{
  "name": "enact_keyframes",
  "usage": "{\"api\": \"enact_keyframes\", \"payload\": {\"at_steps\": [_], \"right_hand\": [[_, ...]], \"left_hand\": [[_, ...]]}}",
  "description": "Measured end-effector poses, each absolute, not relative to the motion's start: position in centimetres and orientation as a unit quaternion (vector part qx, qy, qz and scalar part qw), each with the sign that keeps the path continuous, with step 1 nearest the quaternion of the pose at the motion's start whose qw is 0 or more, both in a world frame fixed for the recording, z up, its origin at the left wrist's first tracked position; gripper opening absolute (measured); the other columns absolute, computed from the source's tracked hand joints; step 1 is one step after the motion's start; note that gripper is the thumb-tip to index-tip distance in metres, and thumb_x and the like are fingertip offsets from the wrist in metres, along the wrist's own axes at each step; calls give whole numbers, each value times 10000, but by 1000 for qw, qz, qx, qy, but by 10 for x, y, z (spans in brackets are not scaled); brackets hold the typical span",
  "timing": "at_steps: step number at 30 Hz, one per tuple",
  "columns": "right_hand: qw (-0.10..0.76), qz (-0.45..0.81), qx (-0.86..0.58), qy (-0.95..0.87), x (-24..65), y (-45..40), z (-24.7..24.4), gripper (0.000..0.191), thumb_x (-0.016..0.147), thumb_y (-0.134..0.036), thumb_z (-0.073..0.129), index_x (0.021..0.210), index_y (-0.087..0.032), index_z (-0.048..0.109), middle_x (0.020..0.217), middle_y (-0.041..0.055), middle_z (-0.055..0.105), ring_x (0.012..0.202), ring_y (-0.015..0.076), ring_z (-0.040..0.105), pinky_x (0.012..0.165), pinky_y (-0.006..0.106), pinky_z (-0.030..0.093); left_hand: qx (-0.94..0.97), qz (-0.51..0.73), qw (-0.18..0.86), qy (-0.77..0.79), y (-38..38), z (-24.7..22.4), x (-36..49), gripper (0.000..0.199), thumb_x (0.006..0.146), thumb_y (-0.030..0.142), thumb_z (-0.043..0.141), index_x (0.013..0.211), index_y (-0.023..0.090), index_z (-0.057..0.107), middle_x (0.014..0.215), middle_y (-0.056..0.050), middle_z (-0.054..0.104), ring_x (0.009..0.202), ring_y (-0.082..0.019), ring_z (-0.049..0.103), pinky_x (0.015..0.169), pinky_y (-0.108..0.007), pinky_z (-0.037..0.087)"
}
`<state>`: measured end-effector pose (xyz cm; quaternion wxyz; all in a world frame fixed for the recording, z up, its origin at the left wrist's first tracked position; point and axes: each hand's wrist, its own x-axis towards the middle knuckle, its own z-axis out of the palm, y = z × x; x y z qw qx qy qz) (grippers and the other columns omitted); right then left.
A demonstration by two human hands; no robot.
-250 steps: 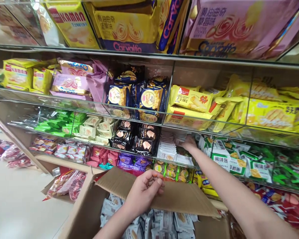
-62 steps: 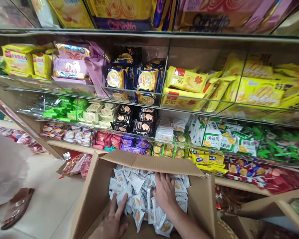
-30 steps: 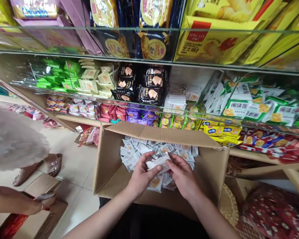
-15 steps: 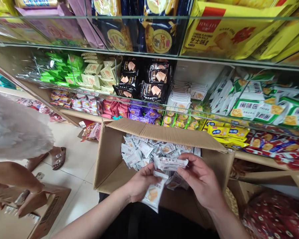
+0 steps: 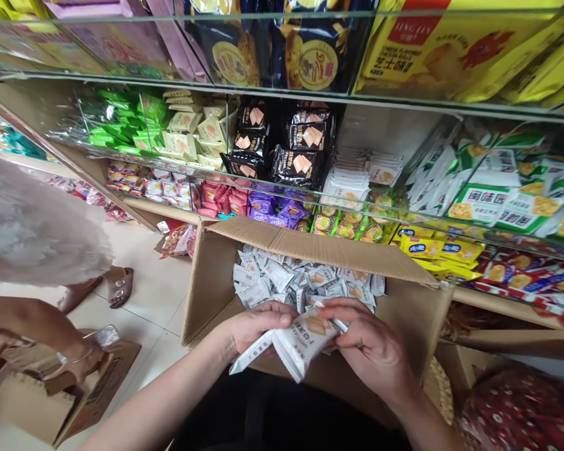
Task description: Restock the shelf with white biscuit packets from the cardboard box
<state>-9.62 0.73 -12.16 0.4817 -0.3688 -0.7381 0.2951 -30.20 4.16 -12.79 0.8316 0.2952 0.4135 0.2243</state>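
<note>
While divided display shelving [image 5: 376, 125] fills the far side, tiled floor [image 5: 155, 341] shows at left. An open cardboard carton [image 5: 411, 300] stands before the shelving, its far flap [image 5: 319, 250] raised. At left, a smaller cardboard box [image 5: 108, 382] sits on the floor, with another person's hand [image 5: 79, 360] over it. A loose heap of white snack packets [image 5: 277, 275] covers the far part of the carton's inside. On the far shelf, black DRYCAKE packets [image 5: 305, 153] lie left of a neat stack of white packets [image 5: 348, 188]. The person's left hand [image 5: 258, 322] and right hand [image 5: 376, 344] meet above the carton's near side. Between them is a white DRYCAKE packet [image 5: 305, 344], tilted, its printed face showing; the right thumb and fingertips pinch its right end. Left thumb and fingers are clamped at its left, where a narrower-looking wrapper [image 5: 254, 352], seen edge-on, points near and left.
</note>
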Motion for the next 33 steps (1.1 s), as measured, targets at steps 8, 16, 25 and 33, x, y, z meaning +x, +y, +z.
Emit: {"api": "enact_keyframes", "payload": {"at_steps": [8, 16, 25, 33], "right_hand": [[500, 539, -530, -423, -110, 0, -133, 152, 827, -318, 487, 927, -213, 532, 907, 55, 645, 760, 171, 621, 631, 290, 515], [506, 589, -533, -336, -114, 2, -139, 243, 723, -356, 644, 862, -194, 528, 707, -7, 621, 545, 107, 564, 502, 226, 482], [323, 411, -506, -686, -88, 10, -87, 292, 761, -240, 571, 1051, -271, 570, 903, 17, 637, 816, 157, 598, 732, 270, 487], [433, 90, -658, -609, -13, 143, -28, 214, 740, -266, 580, 930, -174, 550, 815, 61, 637, 725, 189, 599, 673, 323, 473]], "left_hand": [[337, 256, 786, 450, 35, -119, -280, 124, 580, 237, 709, 572, 133, 641, 475, 62, 539, 449, -36, 415, 449, -153, 310], [439, 263, 738, 440, 32, -131, -285, 254, 665, 351, 686, 780, 133, 625, 646, 18, 597, 573, -76, 482, 592, -191, 386], [654, 209, 569, 453, 34, -113, -300, 205, 720, 372, 608, 731, 169, 636, 657, 15, 563, 645, -123, 479, 607, -196, 379], [602, 244, 596, 472, 33, -135, -299, 296, 769, 467, 524, 836, 189, 602, 753, -8, 577, 733, -153, 505, 714, -243, 408]]}}
